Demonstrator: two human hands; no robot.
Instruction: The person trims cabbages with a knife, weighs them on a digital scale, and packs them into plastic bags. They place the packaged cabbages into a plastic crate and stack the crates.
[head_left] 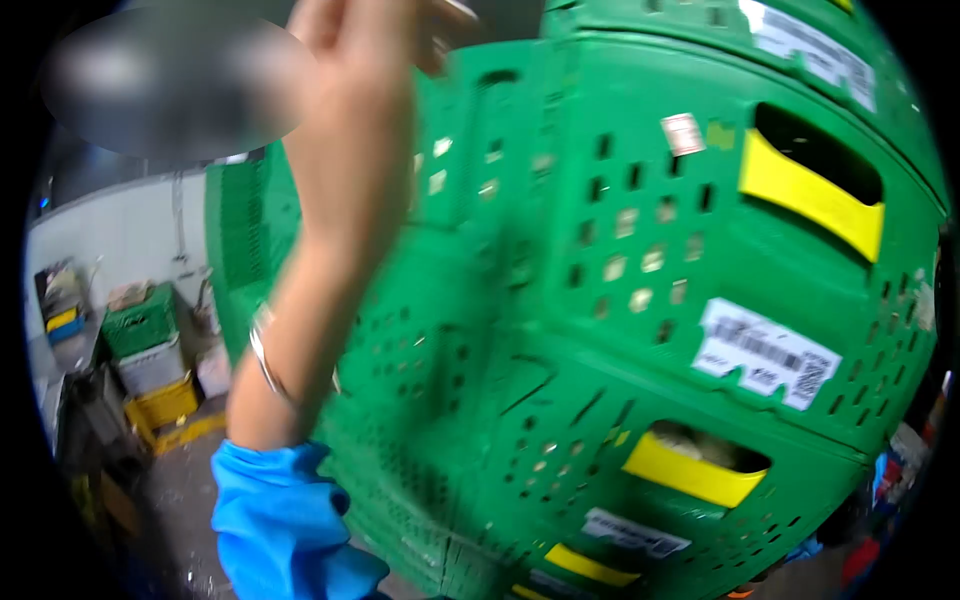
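My left hand (355, 90) is raised at the top of the view, its arm coming up from the lower left in a blue sleeve (275, 515) with a silver bracelet (262, 355) at the wrist. Motion smears the fingers and the upper edge cuts them off, so their grip cannot be made out. Right behind the hand rises a tall stack of green plastic crates (600, 260) with slotted walls. A yellow strip (812, 195) lines a crate's handle opening, and a white barcode label (765, 352) is on its wall. My right hand is out of view.
At the left, a green crate (140, 320) sits on a white bin (152, 368), near a yellow crate (165, 402) by the wall. Wet-looking grey floor (190, 490) shows below. A blurred patch covers the upper left. Colourful items lie at the far right.
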